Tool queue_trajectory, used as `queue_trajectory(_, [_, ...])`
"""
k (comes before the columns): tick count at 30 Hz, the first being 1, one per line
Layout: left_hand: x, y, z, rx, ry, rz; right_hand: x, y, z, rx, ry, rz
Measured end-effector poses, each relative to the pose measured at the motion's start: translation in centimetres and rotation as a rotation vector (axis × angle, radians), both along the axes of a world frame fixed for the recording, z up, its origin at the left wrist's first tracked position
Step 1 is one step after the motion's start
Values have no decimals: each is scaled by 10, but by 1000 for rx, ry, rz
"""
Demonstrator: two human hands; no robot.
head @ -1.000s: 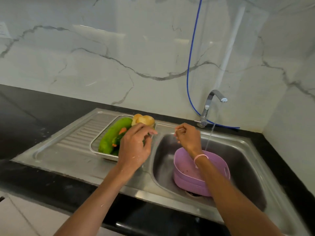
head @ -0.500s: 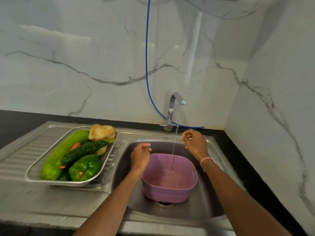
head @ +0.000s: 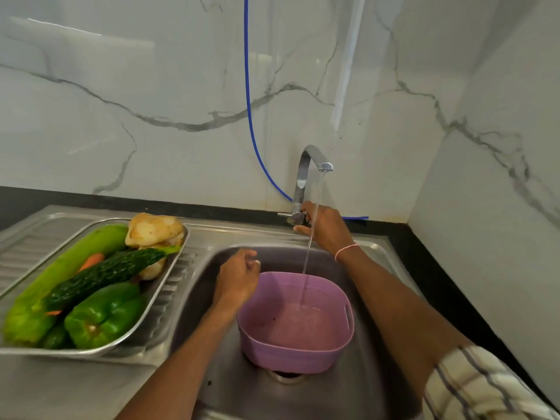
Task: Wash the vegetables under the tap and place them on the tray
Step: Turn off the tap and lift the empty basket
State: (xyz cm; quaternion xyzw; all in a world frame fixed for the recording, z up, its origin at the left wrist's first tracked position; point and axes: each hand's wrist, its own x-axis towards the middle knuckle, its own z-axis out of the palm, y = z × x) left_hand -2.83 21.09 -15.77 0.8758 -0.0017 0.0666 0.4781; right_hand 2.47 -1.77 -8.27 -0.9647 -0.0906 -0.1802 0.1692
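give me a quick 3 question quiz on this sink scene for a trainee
1. True or false: water from the tap is running into the purple basin.
2. The right hand is: A) inside the basin, B) on the tap handle, C) holding a carrot.
3. Fill in: the green capsicum lies in the steel ____ beside the sink bowl.

Key: 1 true; 2 B; 3 tray.
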Motion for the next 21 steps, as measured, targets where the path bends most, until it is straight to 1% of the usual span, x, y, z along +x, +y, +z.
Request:
queue_trajectory(4, [4,1,-3,10,-18,14,18,-1,-1,-101,-69,52])
queue_trajectory(7, [7,2,-6,16,-38,19,31,0,-2,-65,-64,26])
queue_trajectory(10, [8,2,-8,11,-60,24,36,0,-10,72,-113,-24])
queue_trajectory(14, [9,1,-9,25,-84,22,41,5,-20,359,-112,-160])
queue_trajectory(17, [10,1,-10,33,-75,16,42,8,-24,541,-40,-198])
queue_trajectory(21, [8,0,-11,78,-62,-16,28,1,-18,737,80,-157])
